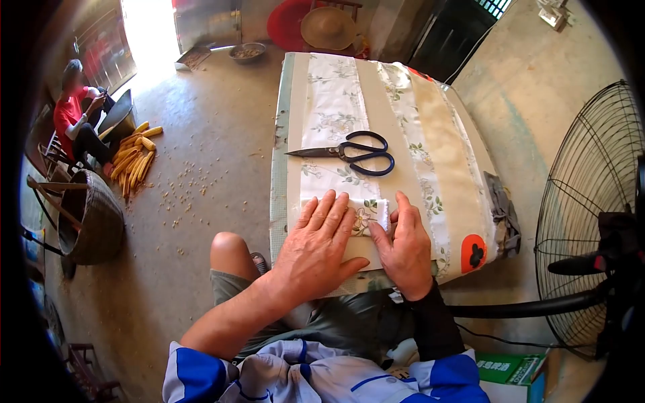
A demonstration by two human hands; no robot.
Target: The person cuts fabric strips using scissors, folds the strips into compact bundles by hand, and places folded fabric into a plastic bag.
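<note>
My left hand [316, 248] lies flat, fingers stretched out, on a folded piece of white floral cloth [366, 218] at the near end of the table. My right hand [407, 248] rests on its side at the cloth's right edge, thumb apart from the fingers and touching the cloth; its lower fingers are partly hidden. Part of the cloth is covered by my left hand. Farther up the table, a pair of scissors [346, 153] with dark blue handles lies with its blades shut, pointing left.
A long table [396, 168] bears floral covering. At right stands a wire fan [584, 221]. On the left, a seated person [74, 121] is beside corn cobs [136, 158], a woven basket [94, 218] and scattered kernels. A green box [507, 369] sits at lower right.
</note>
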